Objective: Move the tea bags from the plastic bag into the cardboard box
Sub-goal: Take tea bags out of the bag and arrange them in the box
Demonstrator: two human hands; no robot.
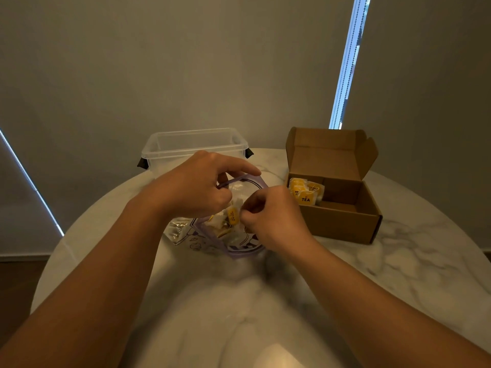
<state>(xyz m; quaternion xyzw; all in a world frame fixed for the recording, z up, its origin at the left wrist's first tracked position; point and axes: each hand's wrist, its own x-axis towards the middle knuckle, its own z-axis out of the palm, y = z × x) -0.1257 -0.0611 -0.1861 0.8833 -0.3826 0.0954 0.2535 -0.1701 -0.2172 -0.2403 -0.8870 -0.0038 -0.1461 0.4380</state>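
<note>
A dim room with drawn blinds and thin strips of daylight surrounds a round, marble-patterned desk [398, 261], where the work sits close to the person's chest.

At the centre lies the plastic bag [236, 245], clear with purple printing and a purple zip rim, its mouth pulled open and facing up toward the camera. Inside it a loose heap of tea bags [225, 224] remains, white sachets with yellow tags. The right hand [268, 216] is curled at the bag's mouth, fingertips pinched together on a tea bag with a yellow tag [233, 215] at the top of the heap; whether it has the paper or only the string is too small to tell. The left hand [199, 187] is clenched on the far rim of the bag, holding the mouth open, index finger stretched along the rim.

The relation that matters: the cardboard box [342, 221] stands to the right of the bag and slightly farther away, near it but not touching, on the right hand's own side. Its lid is tipped back, and its open top faces up. A few tea bags in the box [305, 192] already lean in its left end, the end nearest the bag; the rest of its floor is bare. So the carry is likely a short sweep rightward and a little forward, over the box's low front-left wall, best done by the right hand while the left steadies the bag.

Behind the bag stands a clear plastic tub [194, 144] with dark clips, apparently empty.
</note>
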